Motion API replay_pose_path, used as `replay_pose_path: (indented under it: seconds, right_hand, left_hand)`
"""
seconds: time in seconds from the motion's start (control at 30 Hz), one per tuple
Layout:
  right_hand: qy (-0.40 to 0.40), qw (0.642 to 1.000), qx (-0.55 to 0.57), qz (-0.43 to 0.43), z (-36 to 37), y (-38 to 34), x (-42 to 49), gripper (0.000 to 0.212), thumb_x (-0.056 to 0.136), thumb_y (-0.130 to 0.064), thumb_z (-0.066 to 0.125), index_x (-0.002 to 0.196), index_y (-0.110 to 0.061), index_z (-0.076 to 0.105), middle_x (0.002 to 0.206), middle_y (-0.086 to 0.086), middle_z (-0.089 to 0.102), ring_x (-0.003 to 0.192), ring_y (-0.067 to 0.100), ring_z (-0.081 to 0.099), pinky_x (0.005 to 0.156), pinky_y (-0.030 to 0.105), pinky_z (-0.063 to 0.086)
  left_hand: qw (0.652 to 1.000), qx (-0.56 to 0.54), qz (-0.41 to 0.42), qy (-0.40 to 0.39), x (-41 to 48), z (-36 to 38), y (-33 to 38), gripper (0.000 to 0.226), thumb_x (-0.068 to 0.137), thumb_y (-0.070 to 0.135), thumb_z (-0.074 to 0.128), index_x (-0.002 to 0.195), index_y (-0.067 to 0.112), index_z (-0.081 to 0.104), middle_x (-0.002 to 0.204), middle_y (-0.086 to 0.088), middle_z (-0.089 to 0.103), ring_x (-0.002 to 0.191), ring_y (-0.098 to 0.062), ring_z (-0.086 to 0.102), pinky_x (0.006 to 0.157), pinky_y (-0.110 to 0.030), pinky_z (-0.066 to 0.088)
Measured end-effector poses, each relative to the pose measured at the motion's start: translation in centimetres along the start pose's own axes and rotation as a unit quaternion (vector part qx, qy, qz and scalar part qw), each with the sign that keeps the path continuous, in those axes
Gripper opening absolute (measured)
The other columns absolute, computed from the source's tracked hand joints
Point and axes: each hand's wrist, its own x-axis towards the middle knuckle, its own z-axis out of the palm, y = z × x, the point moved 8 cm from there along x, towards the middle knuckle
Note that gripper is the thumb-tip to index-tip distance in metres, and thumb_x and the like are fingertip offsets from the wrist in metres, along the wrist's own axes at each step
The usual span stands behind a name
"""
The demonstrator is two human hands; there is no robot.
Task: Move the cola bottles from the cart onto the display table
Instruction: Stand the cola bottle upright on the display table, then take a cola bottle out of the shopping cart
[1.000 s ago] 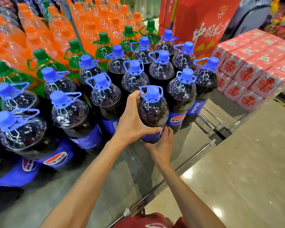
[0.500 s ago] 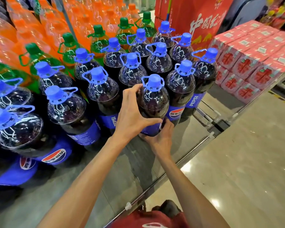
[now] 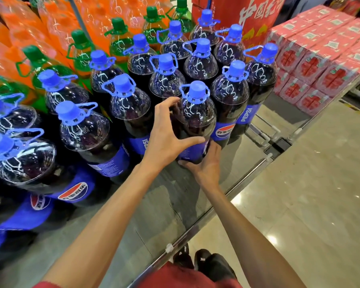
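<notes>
**Cola bottle stands on display table, both hands around it**

A grey display table point(image 3: 154, 204) fills most of the head view, its metal-edged front running diagonally beside a polished floor point(image 3: 299, 183). Rows of orange soda bottles point(image 3: 56, 19) and green-capped bottles point(image 3: 119, 36) crowd the back, and stacked red cartons point(image 3: 320, 59) sit at the far right. A block of blue-capped cola bottles point(image 3: 131, 104) stands upright in front of them. The cart is not in view.

At the block's front edge stands one cola bottle point(image 3: 196, 119), apparently on the table, its long axis vertical and its blue cap point(image 3: 195, 89) toward the camera. It appears to touch the labelled bottle just to its right.

The left hand point(image 3: 166, 138) grips it high on the left flank, fingers point(image 3: 170, 101) curled round the shoulder and thumb laid across the front. The right hand point(image 3: 206, 165) holds it low, fingers wrapped round the base beside the label.

The bottle lies directly between the two hands, left above, right below and nearer the table. Placement looks nearly finished. Any last move is likely a small push back into the row, then letting go straight off the sides.
</notes>
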Motion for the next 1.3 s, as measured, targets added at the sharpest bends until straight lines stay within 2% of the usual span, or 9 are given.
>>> replay_pose_path:
  seconds: [0.13,0.33,0.43,0.5,0.57,0.63,0.83,1.0,1.3]
  right_hand:
    - [-0.030,0.999,-0.020,0.004,0.0,0.0,0.1,0.103,0.059,-0.044,0.095,0.141,-0.012,0.042,0.130,0.004,0.045,0.120,0.021,0.050,0.093,0.040,0.052]
    - [-0.092,0.994,-0.056,0.015,-1.2,-0.3,-0.1,0.084,0.077,-0.034,0.086,0.146,-0.016,0.042,0.137,0.003,0.047,0.123,0.015,0.047,0.097,0.028,0.043]
    - [-0.130,0.986,-0.098,0.032,-2.6,0.3,-0.6,0.063,0.082,-0.038,0.077,0.137,-0.016,0.053,0.129,0.003,0.054,0.115,0.017,0.057,0.093,0.033,0.049]
    - [-0.164,0.976,-0.135,0.039,-4.0,0.5,-1.8,0.058,0.087,-0.038,0.074,0.136,-0.015,0.054,0.131,0.007,0.055,0.118,0.022,0.057,0.096,0.036,0.048]
    - [-0.190,0.967,-0.169,0.037,-5.9,0.7,-3.4,0.060,0.089,-0.039,0.072,0.140,-0.014,0.051,0.137,0.012,0.053,0.126,0.027,0.053,0.103,0.040,0.046]
    - [-0.206,0.953,-0.218,0.049,-8.2,1.3,-5.2,0.067,0.091,-0.042,0.070,0.146,-0.014,0.046,0.142,0.014,0.049,0.131,0.030,0.050,0.106,0.040,0.044]
    - [-0.198,0.905,-0.359,0.112,-16.4,3.2,-12.3,0.073,0.093,-0.044,0.068,0.153,-0.018,0.035,0.148,0.015,0.042,0.136,0.035,0.042,0.107,0.048,0.045]
    - [-0.162,0.881,-0.413,0.162,-23.7,5.1,-20.1,0.071,0.095,-0.047,0.063,0.152,-0.017,0.034,0.151,0.015,0.039,0.136,0.037,0.039,0.105,0.047,0.042]
    - [-0.076,0.856,-0.386,0.334,-34.7,9.7,-38.4,0.070,0.095,-0.046,0.064,0.151,-0.016,0.037,0.149,0.013,0.041,0.136,0.034,0.042,0.105,0.044,0.040]
  left_hand:
    - [1.000,0.008,0.003,-0.014,-0.4,-0.4,0.0,0.098,0.066,0.034,0.094,0.145,0.010,0.039,0.138,-0.003,0.042,0.131,-0.015,0.045,0.109,-0.043,0.044]
    - [1.000,0.029,0.001,0.003,-1.7,-1.2,0.2,0.088,0.073,0.024,0.090,0.146,0.013,0.042,0.134,0.004,0.039,0.126,-0.016,0.050,0.102,-0.045,0.051]
    - [0.998,0.058,-0.020,0.014,-3.1,-1.5,0.4,0.068,0.081,0.020,0.083,0.137,0.017,0.046,0.131,0.002,0.045,0.115,-0.015,0.055,0.093,-0.045,0.055]
    - [0.991,0.131,-0.013,-0.011,-4.4,-1.3,1.0,0.048,0.087,0.022,0.075,0.127,0.017,0.049,0.124,0.001,0.048,0.106,-0.017,0.057,0.083,-0.048,0.055]
    - [0.968,0.234,0.000,-0.095,-6.1,0.3,1.5,0.037,0.090,0.030,0.070,0.121,0.019,0.053,0.121,0.001,0.049,0.107,-0.022,0.055,0.076,-0.049,0.054]
    - [0.933,0.306,0.011,-0.188,-8.0,2.5,1.9,0.039,0.091,0.036,0.068,0.124,0.020,0.054,0.125,0.000,0.050,0.113,-0.025,0.051,0.075,-0.048,0.053]
    - [0.809,0.449,0.065,-0.375,-11.2,9.2,5.3,0.061,0.092,0.049,0.063,0.140,0.016,0.045,0.130,-0.012,0.050,0.121,-0.037,0.049,0.095,-0.049,0.046]
    - [0.759,0.460,0.158,-0.432,-16.1,14.7,11.1,0.063,0.094,0.050,0.060,0.146,0.020,0.041,0.142,-0.012,0.046,0.133,-0.035,0.043,0.107,-0.049,0.038]
    - [0.681,0.426,0.315,-0.505,-29.6,22.9,22.5,0.064,0.097,0.052,0.054,0.151,0.023,0.034,0.144,-0.008,0.048,0.133,-0.033,0.046,0.108,-0.051,0.041]
